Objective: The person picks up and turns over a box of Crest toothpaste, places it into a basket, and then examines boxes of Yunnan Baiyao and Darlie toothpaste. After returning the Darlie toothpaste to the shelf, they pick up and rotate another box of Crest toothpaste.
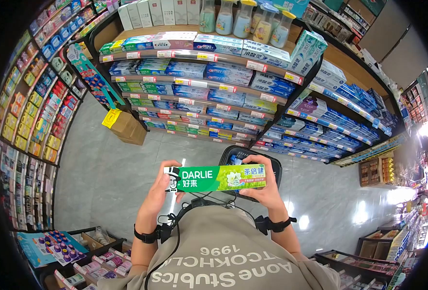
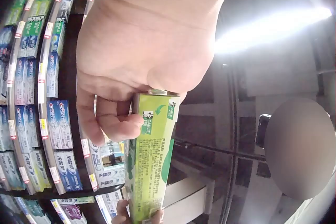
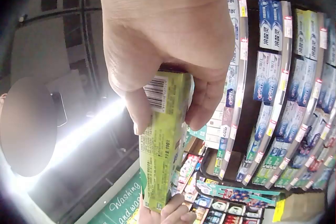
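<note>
A green and white Darlie toothpaste box (image 1: 199, 179) lies level across both hands in front of the chest. My left hand (image 1: 158, 187) grips its left end, and my right hand (image 1: 265, 186) grips the right end, thumb and fingers on opposite sides. In the left wrist view, the left hand's fingers (image 2: 118, 124) curl against the box's side, and printed text runs along the box (image 2: 152, 155). The right wrist view shows the right thumb (image 3: 137, 113) beside a barcode on the box (image 3: 163, 140).
A black shopping basket (image 1: 274, 166) with a blue item stands on the floor beyond the right hand. Shelves of toothpaste boxes (image 1: 228, 72) rise ahead. A brown carton (image 1: 129, 129) stands at the shelf's left end. Another packed shelf (image 1: 35, 111) lines the left side.
</note>
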The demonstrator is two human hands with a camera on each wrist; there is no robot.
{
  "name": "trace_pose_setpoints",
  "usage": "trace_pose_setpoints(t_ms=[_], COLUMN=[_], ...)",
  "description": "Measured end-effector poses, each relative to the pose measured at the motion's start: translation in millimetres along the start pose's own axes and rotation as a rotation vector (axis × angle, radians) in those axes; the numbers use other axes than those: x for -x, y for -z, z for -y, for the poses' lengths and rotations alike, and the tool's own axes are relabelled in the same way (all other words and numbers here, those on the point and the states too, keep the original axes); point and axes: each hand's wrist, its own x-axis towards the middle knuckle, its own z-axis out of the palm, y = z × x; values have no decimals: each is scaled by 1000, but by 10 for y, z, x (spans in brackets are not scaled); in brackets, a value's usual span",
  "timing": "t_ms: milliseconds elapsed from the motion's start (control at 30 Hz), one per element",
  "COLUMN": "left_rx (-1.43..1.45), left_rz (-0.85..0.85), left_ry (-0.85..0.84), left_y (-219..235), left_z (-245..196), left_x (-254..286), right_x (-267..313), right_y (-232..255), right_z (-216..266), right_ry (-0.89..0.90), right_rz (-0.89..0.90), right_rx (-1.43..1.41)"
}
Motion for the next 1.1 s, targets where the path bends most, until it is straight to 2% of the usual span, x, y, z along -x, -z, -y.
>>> trace_pose_setpoints(t_ms=[333, 433, 667, 900, 1100], left_rx=[13, 45, 44, 39, 8], left_rz=[-17, -11, -49, -117, -205], left_ry=[0, -12, -37, -70, -125], left_y=[71, 105, 360, 770, 1199], left_z=[-16, -65, -113, -188, -326], left_x=[19, 54, 177, 422, 763], right_x=[-60, -113, -306, -578, -827], right_y=[-58, -69, -306, -752, -1339], right_z=[-10, -62, -135, -179, -264], right_ry=[-2, 48, 32, 37, -11], right_rz=[7, 78, 130, 213, 306], right_rx=[25, 64, 40, 69, -8])
